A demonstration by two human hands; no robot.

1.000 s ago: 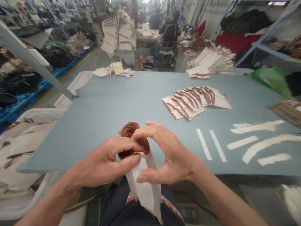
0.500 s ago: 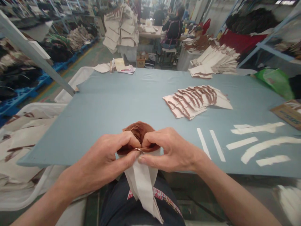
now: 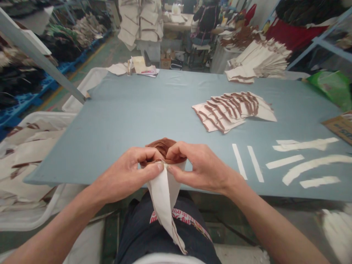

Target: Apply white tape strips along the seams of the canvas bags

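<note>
Between my two hands is a cream fabric pouch [image 3: 160, 196] with a brown lining [image 3: 162, 143], its round opening facing up. My left hand [image 3: 125, 174] pinches the rim from the left, fingers inside the opening and thumb on the outer cream cloth. On the other side, my right hand [image 3: 202, 167] grips the same rim in a like pinch. Both thumbs press close together at the front, where a cream flap hangs down over my lap. The fingertips inside the opening are partly hidden.
On the blue-covered table [image 3: 132, 110] lies a fanned stack of brown-edged cream pieces [image 3: 228, 110]. Cream strips [image 3: 255, 164] are spread at the right. A white bin of fabric pieces [image 3: 30, 154] stands left. Farther off, a person [image 3: 205, 22] sits near piled cloth.
My thumbs have shifted slightly on the rim, and a small shiny glint between them no longer shows. The hanging flap has turned a little. The camera view has tilted down slightly.
</note>
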